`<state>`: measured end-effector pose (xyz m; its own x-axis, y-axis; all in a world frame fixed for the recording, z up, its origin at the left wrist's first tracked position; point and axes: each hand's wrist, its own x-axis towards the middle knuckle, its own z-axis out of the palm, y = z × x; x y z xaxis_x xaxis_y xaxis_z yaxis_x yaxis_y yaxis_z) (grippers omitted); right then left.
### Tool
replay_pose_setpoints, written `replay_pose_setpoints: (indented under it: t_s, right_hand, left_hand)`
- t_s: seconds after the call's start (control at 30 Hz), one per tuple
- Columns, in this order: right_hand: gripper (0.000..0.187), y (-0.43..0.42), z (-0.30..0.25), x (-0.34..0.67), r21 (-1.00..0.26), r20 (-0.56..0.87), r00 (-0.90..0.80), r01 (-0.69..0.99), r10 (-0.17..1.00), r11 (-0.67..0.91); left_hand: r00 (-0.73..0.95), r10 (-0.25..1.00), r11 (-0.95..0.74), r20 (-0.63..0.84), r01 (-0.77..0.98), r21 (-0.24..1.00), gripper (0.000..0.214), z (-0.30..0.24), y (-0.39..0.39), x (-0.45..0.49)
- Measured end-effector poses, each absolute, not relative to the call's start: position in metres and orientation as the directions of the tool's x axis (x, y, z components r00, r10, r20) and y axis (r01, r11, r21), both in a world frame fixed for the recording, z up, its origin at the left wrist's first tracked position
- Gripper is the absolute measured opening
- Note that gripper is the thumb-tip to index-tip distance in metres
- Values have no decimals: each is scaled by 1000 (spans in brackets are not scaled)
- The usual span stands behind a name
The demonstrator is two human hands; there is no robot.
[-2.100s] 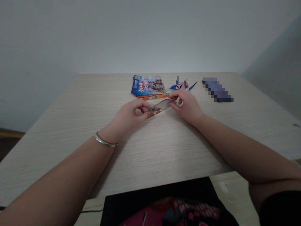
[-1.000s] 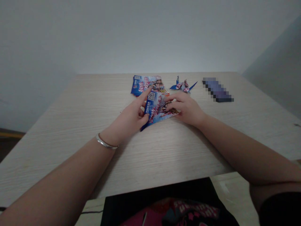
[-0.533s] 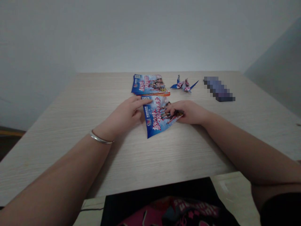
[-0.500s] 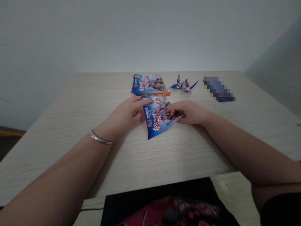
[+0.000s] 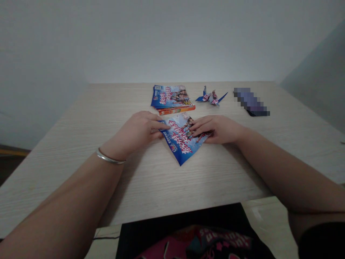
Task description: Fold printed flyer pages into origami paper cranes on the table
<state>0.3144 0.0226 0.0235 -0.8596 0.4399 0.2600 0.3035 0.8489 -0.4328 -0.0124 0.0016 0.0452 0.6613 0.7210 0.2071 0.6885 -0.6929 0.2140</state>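
A blue printed paper sheet [image 5: 182, 142] lies turned cornerwise on the table, one corner pointing toward me. My left hand [image 5: 142, 129] grips its left corner, thumb beneath and index finger on top. On the opposite side my right hand [image 5: 215, 129] pinches the right corner, its fingers resting over the printed picture. Just beyond the sheet is a stack of matching printed papers [image 5: 172, 98], with orange showing at its near edge. Two folded paper cranes [image 5: 210, 98] in the same print stand to the right of the stack.
A phone-like dark object [image 5: 252, 102], blurred by pixels, lies at the back right. The pale wooden table [image 5: 145, 187] meets a white wall [image 5: 172, 39] behind. Dark cloth with a pink print [image 5: 194, 244] is at the near edge, beside a thin black cable [image 5: 106, 238].
The sheet has been turned so that its near corner points more directly at me. My left hand has shifted slightly left and nearer, showing more of the stack's orange edge.
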Motion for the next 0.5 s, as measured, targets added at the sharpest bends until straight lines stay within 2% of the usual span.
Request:
replay_pose_setpoints:
  t_s: [0.13,0.27,0.5]
  right_hand:
    - [21,23,27,319,-446,240,-843,346,482,826]
    - [20,22,28,318,-461,224,-807,405,546,789]
    - [17,22,24,317,-510,212,-760,450,614,733]
  left_hand:
    - [697,698,-711,166,647,276,19,51,-1,-8]
    - [663,738,-661,129,671,336,21,52,-4,-5]
    - [474,880,-430,16,784,449,24,46,-4,-7]
